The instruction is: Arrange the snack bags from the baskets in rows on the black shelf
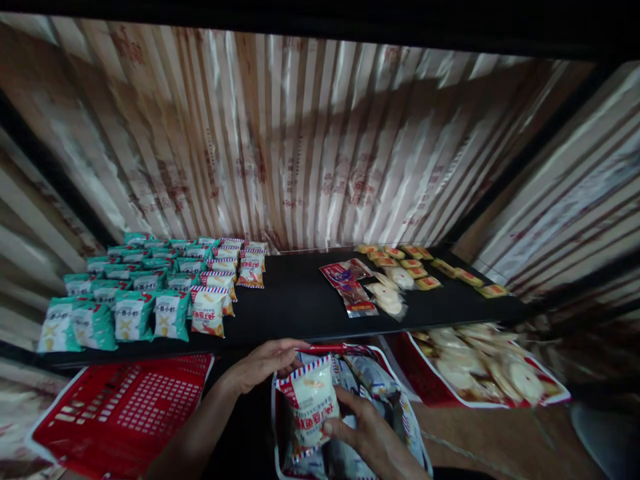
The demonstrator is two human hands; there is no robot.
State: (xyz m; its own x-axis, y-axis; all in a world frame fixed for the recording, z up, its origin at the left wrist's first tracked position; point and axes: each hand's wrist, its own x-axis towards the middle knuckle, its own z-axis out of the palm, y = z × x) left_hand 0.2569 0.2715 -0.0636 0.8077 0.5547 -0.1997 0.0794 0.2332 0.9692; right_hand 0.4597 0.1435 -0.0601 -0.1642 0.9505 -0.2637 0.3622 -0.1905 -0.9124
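One striped snack bag (309,399) sits grasped in the right hand (364,427), at the mouth of the middle red basket (325,348), one of three. The left hand (265,364) is by its rim; I can't tell whether it grips. Four teal bags (134,317) front the black shelf (283,300).

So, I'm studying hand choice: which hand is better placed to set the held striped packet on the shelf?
Probably the right hand: its thumb lies on the front of the striped packet. The left hand is by the packet's top, its contact unclear.
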